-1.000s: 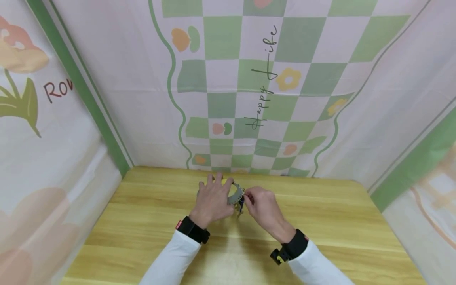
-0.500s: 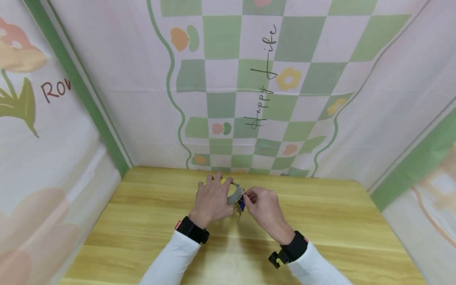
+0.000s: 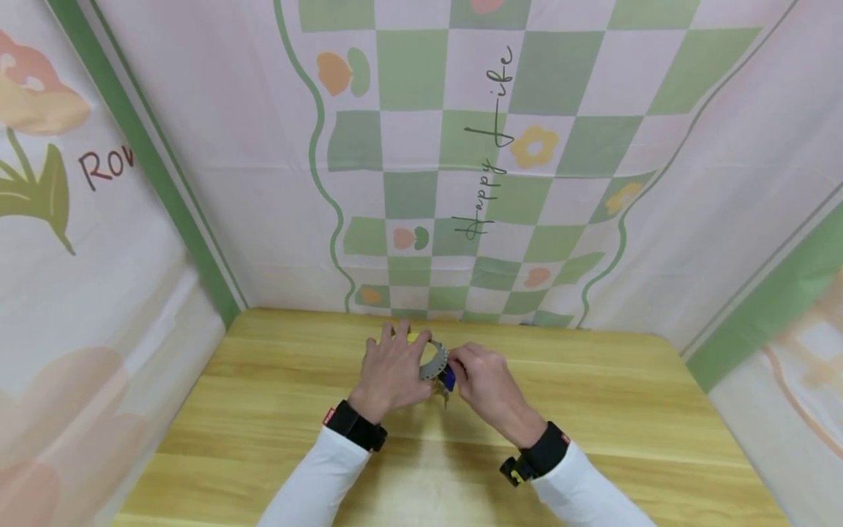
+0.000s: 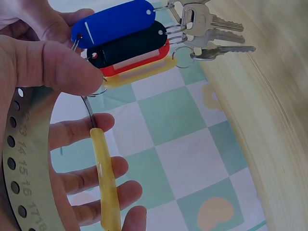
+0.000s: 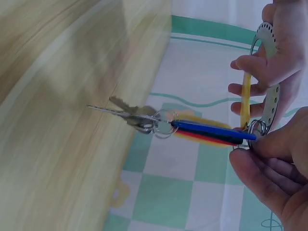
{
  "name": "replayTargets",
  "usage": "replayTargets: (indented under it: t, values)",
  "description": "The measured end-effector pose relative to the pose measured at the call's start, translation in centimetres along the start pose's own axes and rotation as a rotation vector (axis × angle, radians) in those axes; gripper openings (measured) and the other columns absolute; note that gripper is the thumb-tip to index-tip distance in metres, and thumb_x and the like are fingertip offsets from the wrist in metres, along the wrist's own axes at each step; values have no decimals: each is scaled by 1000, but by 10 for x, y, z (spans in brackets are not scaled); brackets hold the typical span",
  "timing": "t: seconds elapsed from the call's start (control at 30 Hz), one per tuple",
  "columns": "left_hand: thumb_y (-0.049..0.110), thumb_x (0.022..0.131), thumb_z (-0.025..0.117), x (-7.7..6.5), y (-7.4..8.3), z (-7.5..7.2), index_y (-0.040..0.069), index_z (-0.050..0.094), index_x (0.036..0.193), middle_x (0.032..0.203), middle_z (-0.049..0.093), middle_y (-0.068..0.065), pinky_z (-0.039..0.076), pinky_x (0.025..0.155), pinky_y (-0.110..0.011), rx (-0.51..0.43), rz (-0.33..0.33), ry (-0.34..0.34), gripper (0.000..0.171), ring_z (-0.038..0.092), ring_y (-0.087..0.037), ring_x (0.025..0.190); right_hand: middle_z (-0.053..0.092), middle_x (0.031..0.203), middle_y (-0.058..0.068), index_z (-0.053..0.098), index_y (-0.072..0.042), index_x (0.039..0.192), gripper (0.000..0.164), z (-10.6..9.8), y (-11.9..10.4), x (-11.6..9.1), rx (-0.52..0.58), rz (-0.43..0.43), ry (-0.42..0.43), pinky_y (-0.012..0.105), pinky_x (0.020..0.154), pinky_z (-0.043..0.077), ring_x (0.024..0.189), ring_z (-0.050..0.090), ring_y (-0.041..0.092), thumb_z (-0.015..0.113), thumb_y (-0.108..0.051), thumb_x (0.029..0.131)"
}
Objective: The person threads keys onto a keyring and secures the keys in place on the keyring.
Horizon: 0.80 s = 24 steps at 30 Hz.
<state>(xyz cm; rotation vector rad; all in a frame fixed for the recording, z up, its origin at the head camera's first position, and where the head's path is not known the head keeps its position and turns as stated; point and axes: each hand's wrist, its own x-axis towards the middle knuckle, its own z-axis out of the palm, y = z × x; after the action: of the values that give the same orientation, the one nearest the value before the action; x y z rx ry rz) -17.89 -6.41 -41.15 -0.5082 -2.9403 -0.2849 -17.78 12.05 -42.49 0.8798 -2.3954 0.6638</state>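
My left hand grips a large flat metal key ring, punched with numbered holes, its fingers curled round the band. A yellow sleeve covers part of the thinner bar along its opening. Beside the band, my right hand pinches the small wire rings at the end of the key tags. These tags hang stacked: a blue tag, a black tag, a red tag and a yellow tag. Several silver keys dangle from their far ends. The right fingertips are partly hidden.
Under both hands is a wooden table. Behind it hangs a green and white checked cloth with printed lettering, and another printed cloth stands on the left. Black straps with small cameras circle both wrists.
Below the right fingertips, the key tags have turned so more of the blue one shows. My right hand has shifted very slightly; the left keeps the large ring in place.
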Motion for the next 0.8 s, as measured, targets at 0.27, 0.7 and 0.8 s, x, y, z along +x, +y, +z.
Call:
replayTargets:
  t: [0.27,0.7,0.8]
  values:
    - [36,76,69,0,-1,1,22,56,142,134,51,-18,49,80,-57,11,0,-8,69,51,-37,113,69,74,1,74,-5,85,5,-2,-4,1,116,290,-58,20,53,51,61,64,7,77,-1,86]
    - [34,75,67,-1,-1,-3,26,57,140,129,53,-19,49,79,-57,19,-6,-10,66,51,-40,110,69,72,2,75,-4,84,4,-3,-7,4,130,321,-76,21,53,52,61,63,7,74,0,86]
    - [33,76,66,-1,-1,-3,26,57,139,128,53,-18,50,77,-56,24,-2,-6,65,52,-39,108,70,74,3,75,-3,84,6,-3,-6,4,116,247,-59,21,53,51,61,64,8,73,4,84]
